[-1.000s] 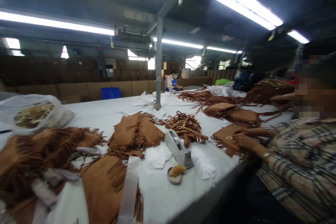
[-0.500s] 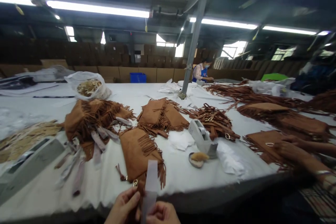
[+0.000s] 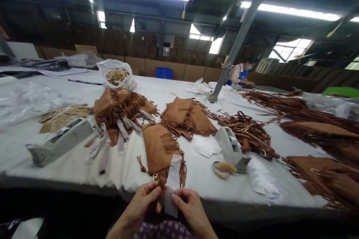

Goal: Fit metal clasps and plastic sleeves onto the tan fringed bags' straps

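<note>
At the table's near edge lies a brown suede bag (image 3: pixel 155 147) with fringe down its right side, a small tassel and a gold ring. Just below that ring my left hand (image 3: pixel 146 199) has its fingers closed on a brown strap (image 3: pixel 162 186) of the bag. My right hand (image 3: pixel 190 207) pinches a whitish translucent paper strip (image 3: pixel 174 170), which stands up over the bag's lower right corner. Its lower end hangs between my two hands. Part of the strap is hidden behind my fingers and the strip.
Grey tape dispensers stand left (image 3: pixel 66 140) and right (image 3: pixel 231 147). More fringed bags (image 3: pixel 176 112), wrapped strips (image 3: pixel 105 158) and a pile of brown straps (image 3: pixel 249 130) lie beyond. A co-worker's hand (image 3: pixel 339 179) rests on a bag at right. A post (image 3: pixel 241 33) rises from the table.
My view has swung left and down, so the table's things appear farther right and higher. Both hands show more fully, still holding the strap and the paper strip.
</note>
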The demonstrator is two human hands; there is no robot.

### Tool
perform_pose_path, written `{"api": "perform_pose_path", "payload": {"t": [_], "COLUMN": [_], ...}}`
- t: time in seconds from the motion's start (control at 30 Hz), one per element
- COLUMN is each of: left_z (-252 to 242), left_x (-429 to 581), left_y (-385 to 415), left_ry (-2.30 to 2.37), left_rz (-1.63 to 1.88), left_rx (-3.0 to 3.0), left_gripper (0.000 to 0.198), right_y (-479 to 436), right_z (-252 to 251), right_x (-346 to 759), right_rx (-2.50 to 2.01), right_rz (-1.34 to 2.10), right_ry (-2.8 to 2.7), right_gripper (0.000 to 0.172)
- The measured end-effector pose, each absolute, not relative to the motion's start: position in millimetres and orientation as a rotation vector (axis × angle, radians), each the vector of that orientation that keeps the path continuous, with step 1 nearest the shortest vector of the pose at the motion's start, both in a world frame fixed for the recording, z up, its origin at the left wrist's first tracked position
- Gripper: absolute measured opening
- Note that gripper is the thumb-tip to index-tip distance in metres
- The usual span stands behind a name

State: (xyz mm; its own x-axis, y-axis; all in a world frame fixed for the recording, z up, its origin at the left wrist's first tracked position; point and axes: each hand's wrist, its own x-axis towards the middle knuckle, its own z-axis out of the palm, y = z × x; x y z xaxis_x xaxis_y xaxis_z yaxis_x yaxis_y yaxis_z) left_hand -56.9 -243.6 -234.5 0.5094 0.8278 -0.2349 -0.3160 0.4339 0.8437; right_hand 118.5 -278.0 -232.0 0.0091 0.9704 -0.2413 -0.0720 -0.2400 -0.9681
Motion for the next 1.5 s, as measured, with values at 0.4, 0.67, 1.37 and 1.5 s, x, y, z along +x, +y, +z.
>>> {"api": "perform_pose_path", "payload": {"t": [0.4, 0.67, 1.37, 1.5], "left_z": [-227, -238, -240, -243], "left_x": [-54, -52, -56, -58], "left_y": [-244, -242, -247, -248], "left_ry": [0.734, 0.833, 0.913, 0.899], "left_rz": [0.758, 0.874, 0.898, 0.882], "left_rx": [1.053, 1.100, 1.119, 1.133], "left_gripper": [0.039, 0.043, 0.047, 0.046], "right_y": [-292, -272, -258, -255], "right_z": [-231, -230, -222, -226], "right_x": [97, 109, 95, 94], "right_rx": [-1.253, -1.094, -1.033, -1.055], "right_rz": [1.523, 1.571, 1.482, 1.451], "right_ry": [-1.246, -0.502, -0.151, -0.207], "right_gripper": [0.036, 0.038, 0.032, 0.029]}}
